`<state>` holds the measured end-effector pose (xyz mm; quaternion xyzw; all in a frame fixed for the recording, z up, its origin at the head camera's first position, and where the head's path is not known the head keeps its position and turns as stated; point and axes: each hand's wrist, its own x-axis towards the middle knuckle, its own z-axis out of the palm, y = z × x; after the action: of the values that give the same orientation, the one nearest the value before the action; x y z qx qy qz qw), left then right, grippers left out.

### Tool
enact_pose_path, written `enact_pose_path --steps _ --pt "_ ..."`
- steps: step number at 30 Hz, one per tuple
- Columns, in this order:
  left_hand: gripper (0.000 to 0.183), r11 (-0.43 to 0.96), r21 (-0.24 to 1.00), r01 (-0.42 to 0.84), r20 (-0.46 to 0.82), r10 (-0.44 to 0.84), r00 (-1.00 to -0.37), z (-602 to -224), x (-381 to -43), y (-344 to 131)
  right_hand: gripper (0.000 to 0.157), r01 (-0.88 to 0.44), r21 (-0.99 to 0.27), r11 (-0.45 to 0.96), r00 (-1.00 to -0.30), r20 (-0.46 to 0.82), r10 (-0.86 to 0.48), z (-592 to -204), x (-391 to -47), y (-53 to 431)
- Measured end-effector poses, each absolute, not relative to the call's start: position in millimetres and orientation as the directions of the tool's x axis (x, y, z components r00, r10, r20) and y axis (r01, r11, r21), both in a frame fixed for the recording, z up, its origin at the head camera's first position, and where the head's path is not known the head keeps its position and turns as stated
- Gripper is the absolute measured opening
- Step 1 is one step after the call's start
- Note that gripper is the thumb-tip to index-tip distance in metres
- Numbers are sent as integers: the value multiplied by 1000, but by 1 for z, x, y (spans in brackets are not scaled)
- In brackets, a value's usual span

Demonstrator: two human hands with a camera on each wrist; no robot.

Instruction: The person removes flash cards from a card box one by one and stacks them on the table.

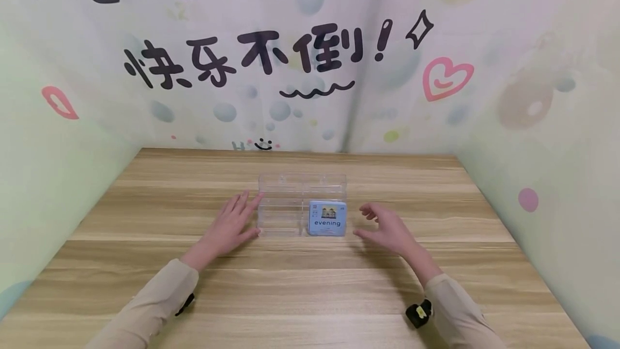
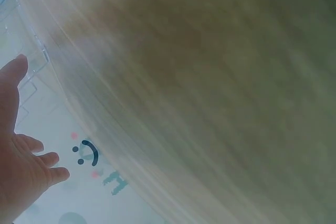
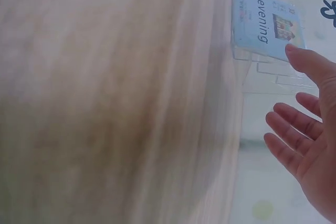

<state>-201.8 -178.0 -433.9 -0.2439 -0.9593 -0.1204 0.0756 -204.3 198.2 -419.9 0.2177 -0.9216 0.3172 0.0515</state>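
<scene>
A clear plastic rack (image 1: 281,217) with stepped compartments stands on the table. In its front right compartment leans a blue card (image 1: 327,218) printed "evening"; whether it is one card or a stack I cannot tell. My left hand (image 1: 234,226) is at the rack's left side, fingers spread, with thumb and fingertips at its edge. To the right of the card, my right hand (image 1: 385,229) is held a little apart from the rack, thumb and fingers parted around nothing. The right wrist view shows the card (image 3: 268,24) beyond that thumb.
The wood-grain table (image 1: 300,295) reaches back to a printed cloth wall (image 1: 218,123) with black lettering. Pale cloth walls stand along both sides. A small black device (image 1: 418,314) is strapped at the right wrist.
</scene>
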Motion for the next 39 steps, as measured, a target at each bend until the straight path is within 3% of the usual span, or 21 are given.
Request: enact_pose_path --steps 18,25,39 --pt "80 850 208 484 199 448 -872 -436 -202 -179 45 -297 -816 495 -940 160 -300 -423 -220 189" --pt "79 847 209 488 201 451 -870 -436 -202 -179 36 -270 -869 415 -954 182 -239 -422 -221 182" --pt "81 832 217 511 234 464 -855 -438 -203 -179 34 -276 -892 358 -958 224 -180 -428 -228 172"
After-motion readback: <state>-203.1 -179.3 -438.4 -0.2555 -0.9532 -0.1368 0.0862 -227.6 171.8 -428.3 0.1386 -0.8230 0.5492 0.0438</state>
